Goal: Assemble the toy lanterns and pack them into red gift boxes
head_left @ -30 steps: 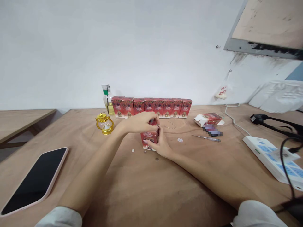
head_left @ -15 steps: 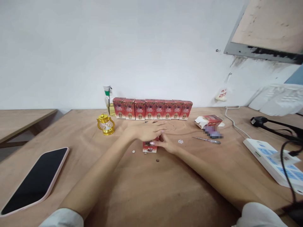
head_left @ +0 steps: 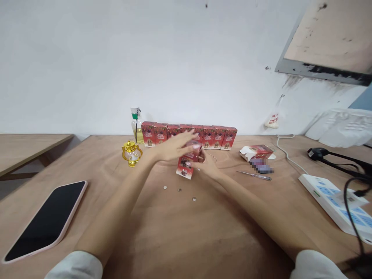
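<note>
My right hand is wrapped round a small red printed carton, which is tilted and seems raised off the table. Over the carton's upper left side reaches my left hand, its fingers stretched out and apart, somewhat blurred; whether it touches the carton is unclear. Behind both hands, a row of red cartons stands along the wall, partly covered by my left hand. Three small round pieces like button cells lie in front: a pale one, a darker one and another one.
A gold toy lantern and a bottle of yellow liquid stand left. A phone lies front left. To the right are an opened carton, a screwdriver, a power strip and a black strapped device.
The carton has gone from standing upright to tilted and higher, in my right hand. My left hand has lifted off its top, with fingers spreading upward. The camera view has shifted slightly.
</note>
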{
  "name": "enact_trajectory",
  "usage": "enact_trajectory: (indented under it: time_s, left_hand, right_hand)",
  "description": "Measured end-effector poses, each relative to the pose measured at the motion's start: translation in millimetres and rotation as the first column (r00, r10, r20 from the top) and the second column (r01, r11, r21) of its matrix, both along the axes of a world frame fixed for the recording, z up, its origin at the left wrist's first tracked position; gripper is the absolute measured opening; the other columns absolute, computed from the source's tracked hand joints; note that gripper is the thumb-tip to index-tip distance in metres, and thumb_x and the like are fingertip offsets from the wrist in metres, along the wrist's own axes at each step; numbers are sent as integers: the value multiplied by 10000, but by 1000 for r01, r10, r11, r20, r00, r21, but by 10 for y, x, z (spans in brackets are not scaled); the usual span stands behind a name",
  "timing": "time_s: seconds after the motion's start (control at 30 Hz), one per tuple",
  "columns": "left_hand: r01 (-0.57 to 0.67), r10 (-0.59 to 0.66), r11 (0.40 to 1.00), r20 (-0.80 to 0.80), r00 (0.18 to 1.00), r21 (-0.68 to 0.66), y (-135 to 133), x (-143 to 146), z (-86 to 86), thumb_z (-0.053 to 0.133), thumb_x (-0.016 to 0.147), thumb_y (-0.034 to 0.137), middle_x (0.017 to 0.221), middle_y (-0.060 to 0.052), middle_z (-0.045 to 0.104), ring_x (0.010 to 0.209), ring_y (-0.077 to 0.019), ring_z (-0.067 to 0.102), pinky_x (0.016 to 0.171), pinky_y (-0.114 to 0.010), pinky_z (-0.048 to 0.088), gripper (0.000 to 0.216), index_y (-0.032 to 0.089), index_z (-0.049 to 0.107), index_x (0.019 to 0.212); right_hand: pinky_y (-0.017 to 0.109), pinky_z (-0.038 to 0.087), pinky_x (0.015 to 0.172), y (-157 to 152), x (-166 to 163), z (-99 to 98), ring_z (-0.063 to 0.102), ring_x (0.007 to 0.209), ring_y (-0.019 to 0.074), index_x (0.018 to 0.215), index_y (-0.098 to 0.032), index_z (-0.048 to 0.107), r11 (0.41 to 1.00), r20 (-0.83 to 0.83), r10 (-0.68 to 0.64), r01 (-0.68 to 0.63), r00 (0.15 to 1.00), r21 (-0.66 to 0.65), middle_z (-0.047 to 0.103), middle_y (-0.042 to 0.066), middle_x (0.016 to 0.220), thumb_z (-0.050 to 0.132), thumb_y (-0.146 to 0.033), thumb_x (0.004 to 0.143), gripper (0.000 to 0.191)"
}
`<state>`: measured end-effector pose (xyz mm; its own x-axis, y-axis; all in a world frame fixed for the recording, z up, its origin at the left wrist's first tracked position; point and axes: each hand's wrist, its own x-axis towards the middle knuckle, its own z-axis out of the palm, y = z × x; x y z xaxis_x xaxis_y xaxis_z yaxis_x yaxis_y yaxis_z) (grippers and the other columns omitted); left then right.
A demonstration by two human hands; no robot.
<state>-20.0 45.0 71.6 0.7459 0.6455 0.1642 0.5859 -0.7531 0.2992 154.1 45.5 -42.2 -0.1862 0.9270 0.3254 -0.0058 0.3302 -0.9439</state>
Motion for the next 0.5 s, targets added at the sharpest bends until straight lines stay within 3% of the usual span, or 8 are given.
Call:
enact_trajectory:
  time_s: [0.13, 0.27, 0.37, 0.5]
  left_hand:
    - [-243, 231, 967, 138, 963, 76, 2, -398, 231, 280, 888, 618, 1516, -71, 286, 1387, -237, 265, 1132, -366, 219, 693, 178, 313, 1422]
    - [-406, 386, 904, 152, 910, 134, 77, -688, 282, 361, 868, 551, 1463, -98, 381, 1334, -260, 356, 1091, -383, 295, 648, 142, 391, 1369]
    - [-454, 442, 879, 107, 891, 145, 181, -754, 232, 382, 858, 498, 1415, -124, 439, 1296, -275, 402, 1067, -393, 326, 614, 114, 426, 1335]
    - [-404, 401, 905, 48, 915, 133, 259, -701, 165, 388, 849, 486, 1320, -126, 529, 1216, -275, 478, 1025, -403, 370, 561, 132, 485, 1274]
  right_hand:
    - [438, 491, 906, 223, -71, 33, 602, 1027, 241, 1046, -211, 435, 955, 11, -297, 297, 955, 17, 605, 88, 1131, 784, -443, 561, 641]
    - [478, 434, 931, 482, -57, 39, 550, 1021, 275, 928, -213, 366, 819, 190, -572, 566, 798, 90, 567, 106, 1061, 786, -463, 525, 634]
    - [503, 396, 947, 643, -42, -22, 497, 1038, 291, 890, -231, 309, 762, 205, -645, 639, 736, 103, 519, 98, 1031, 779, -503, 505, 666]
    - [508, 369, 964, 710, -79, -125, 452, 1055, 296, 881, -232, 308, 769, 237, -638, 623, 733, 144, 463, 96, 1028, 725, -612, 526, 666]
